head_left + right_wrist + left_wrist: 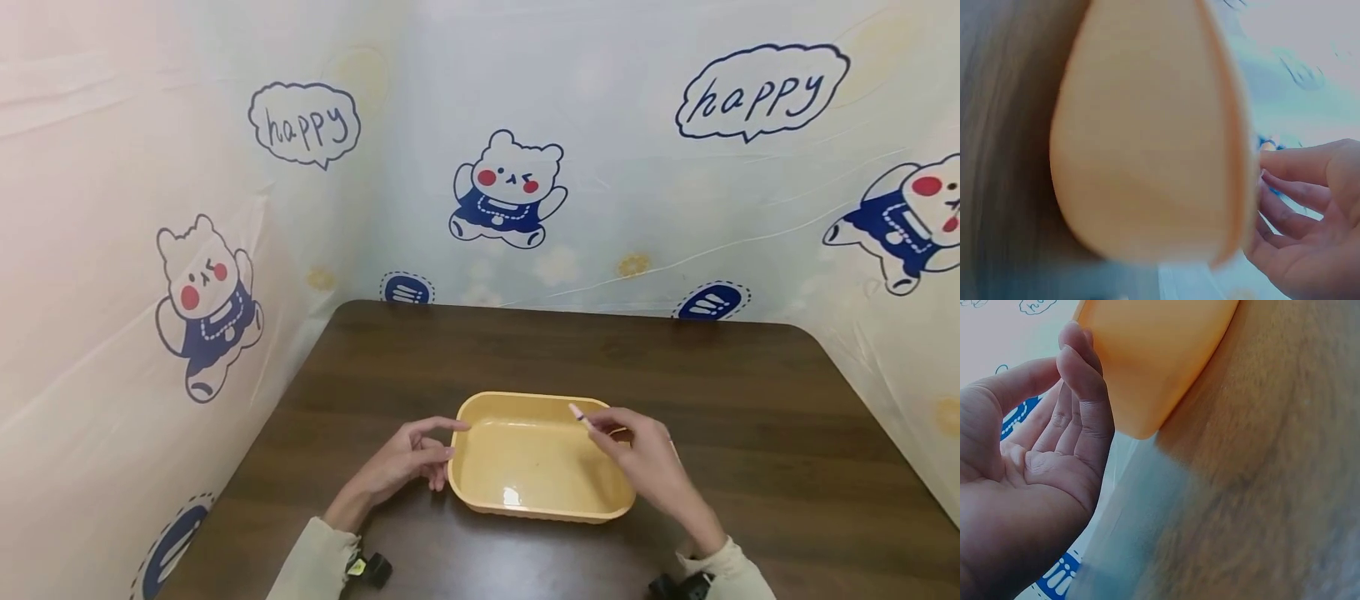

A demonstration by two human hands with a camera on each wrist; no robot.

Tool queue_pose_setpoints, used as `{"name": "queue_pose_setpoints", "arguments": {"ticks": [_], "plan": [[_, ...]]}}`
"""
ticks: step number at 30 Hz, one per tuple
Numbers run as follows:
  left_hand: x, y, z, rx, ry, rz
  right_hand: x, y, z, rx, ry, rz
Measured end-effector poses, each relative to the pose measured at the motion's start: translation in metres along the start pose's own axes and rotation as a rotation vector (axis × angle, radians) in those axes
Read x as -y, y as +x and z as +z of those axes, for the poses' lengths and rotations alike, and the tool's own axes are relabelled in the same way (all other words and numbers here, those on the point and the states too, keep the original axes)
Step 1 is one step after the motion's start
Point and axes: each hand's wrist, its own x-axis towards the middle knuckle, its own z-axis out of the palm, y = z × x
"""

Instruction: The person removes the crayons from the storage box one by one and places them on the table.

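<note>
A yellow rectangular basin [543,458] with rounded corners sits on the dark wooden table. At its left end is my left hand [412,457], its index finger reaching over the rim and its thumb close to the outer wall. That left hand [1041,444] also shows beside the basin's side [1154,362] in the left wrist view. Above the basin's right part, my right hand [648,458] pinches a small pinkish-white stick [577,412] with a dark band. In the right wrist view the basin wall [1147,137] partly hides the right hand's [1310,212] fingertips.
The brown table [600,346] reaches back to a pale printed curtain [615,183] that stands behind it and at both sides. Dark wrist devices [375,570] sit by the sleeves.
</note>
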Motion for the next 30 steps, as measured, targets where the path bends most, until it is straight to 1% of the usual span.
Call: {"name": "queue_pose_setpoints", "arguments": {"ticks": [3,5,7,9,10,12,14,17,19,22,25,30], "plan": [[0.000,-0.002,-0.001,-0.005,-0.002,-0.005,-0.013,-0.007,-0.021,-0.087,0.038,0.065],[0.000,-0.003,-0.002,-0.011,-0.002,-0.006,-0.025,-0.010,-0.035,-0.129,0.033,0.125],[0.000,-0.003,-0.002,-0.013,-0.007,-0.003,-0.040,-0.012,-0.046,-0.155,-0.008,0.190],[0.000,-0.003,-0.002,-0.010,-0.012,-0.001,-0.056,-0.013,-0.055,-0.192,-0.092,0.242],[0.000,-0.003,-0.002,-0.008,-0.016,0.002,-0.064,-0.013,-0.058,-0.198,-0.139,0.261],[0.000,-0.005,-0.002,-0.007,-0.022,0.010,-0.078,-0.014,-0.060,-0.175,-0.207,0.292],[0.000,-0.006,-0.003,-0.008,-0.024,0.018,-0.088,-0.016,-0.060,-0.133,-0.248,0.327],[0.001,-0.008,-0.004,-0.009,-0.022,0.025,-0.098,-0.018,-0.059,-0.037,-0.253,0.377],[0.002,-0.006,-0.003,-0.009,-0.019,0.026,-0.101,-0.019,-0.060,0.000,-0.250,0.407],[0.004,-0.001,-0.002,-0.006,-0.021,0.029,-0.104,-0.021,-0.063,0.017,-0.263,0.431],[0.006,0.002,0.000,-0.002,-0.023,0.032,-0.106,-0.025,-0.065,0.016,-0.265,0.452],[0.010,0.003,0.002,-0.012,-0.031,0.031,-0.112,-0.028,-0.062,0.010,-0.231,0.497]]}}
